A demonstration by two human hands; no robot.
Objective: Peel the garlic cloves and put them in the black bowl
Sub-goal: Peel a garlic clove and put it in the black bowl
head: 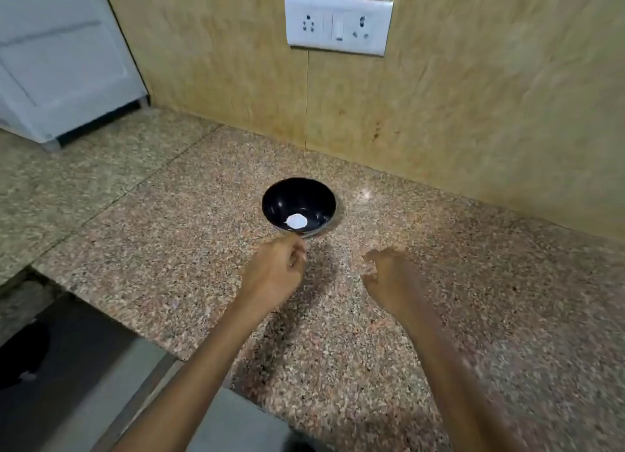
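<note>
The black bowl (pixel 270 202) stands on the granite counter near the wall, with one peeled white garlic clove (pixel 296 221) lying at its bottom. My left hand (pixel 278 269) hovers just in front of the bowl's near rim. Its fingertips are drawn together, and I cannot make out anything between them. My right hand (pixel 389 277) is to the right of it, over the bare counter, fingers loosely curled and blurred, with nothing plainly in them. No other garlic is in view.
The speckled granite counter (pixel 439 316) runs to a tan wall with a white socket plate (pixel 338 23). A white appliance (pixel 64 62) stands at the back left. The counter's edge drops off at the lower left.
</note>
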